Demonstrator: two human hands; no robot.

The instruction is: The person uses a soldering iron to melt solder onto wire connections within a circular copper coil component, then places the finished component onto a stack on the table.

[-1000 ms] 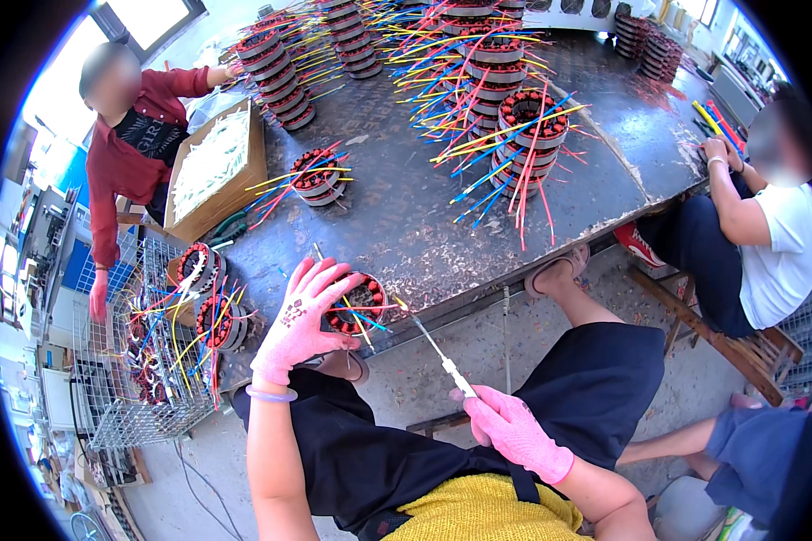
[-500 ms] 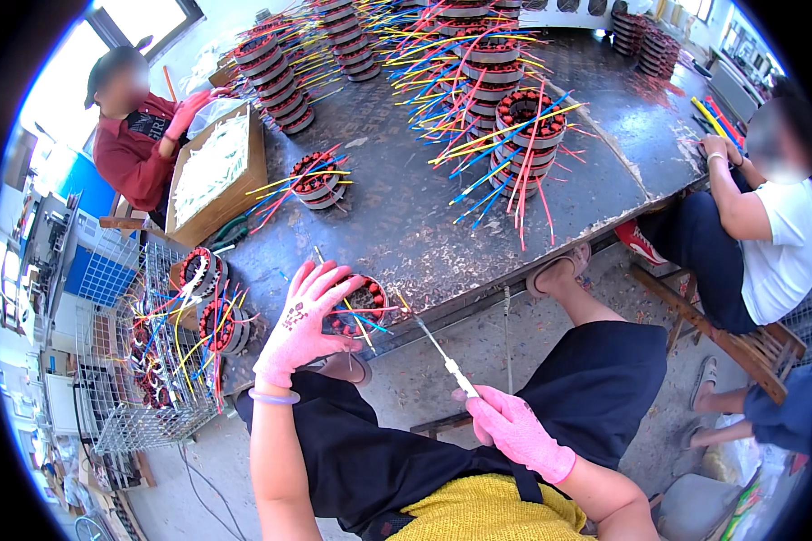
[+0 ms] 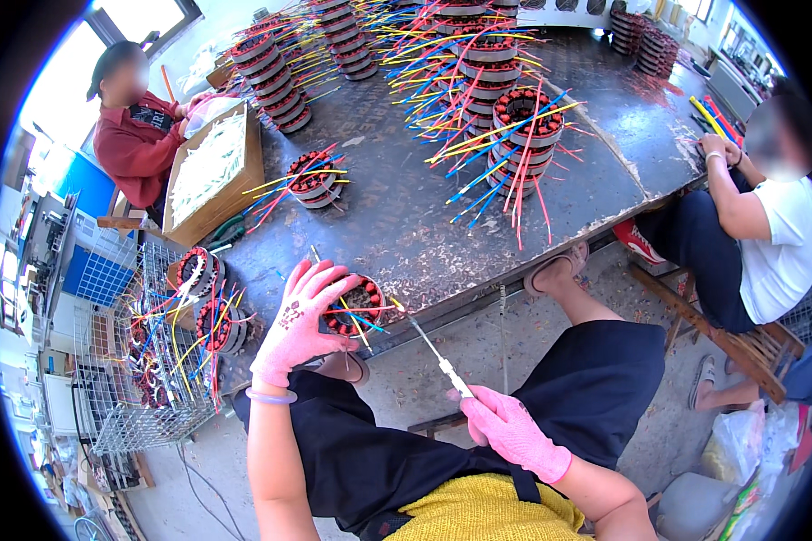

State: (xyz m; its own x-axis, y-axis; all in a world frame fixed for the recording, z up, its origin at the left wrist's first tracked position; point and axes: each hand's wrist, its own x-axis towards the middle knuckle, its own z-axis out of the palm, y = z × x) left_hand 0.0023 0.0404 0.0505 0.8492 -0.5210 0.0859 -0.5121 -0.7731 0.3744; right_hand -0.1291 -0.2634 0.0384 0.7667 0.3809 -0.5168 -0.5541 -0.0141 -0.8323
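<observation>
The big dark metal worktable fills most of what I look down on, its near edge running just above my knees, so I can sit close and work at the rim. Farther back it carries stacks of wound stator cores with long coloured wires spraying outward, kept out of my reach zone; one lone stator sits nearer, beside an open cardboard box. To my left a wire basket holds more cores, close enough to grab without standing. The stator core I am working on rests right at the table's near edge. My left hand, in a pink glove, lies spread over its left side, fingers open and pressing to steady it. My right hand, also gloved, is closed around the white handle of a thin needle-like tool, whose tip reaches the core's right rim.
</observation>
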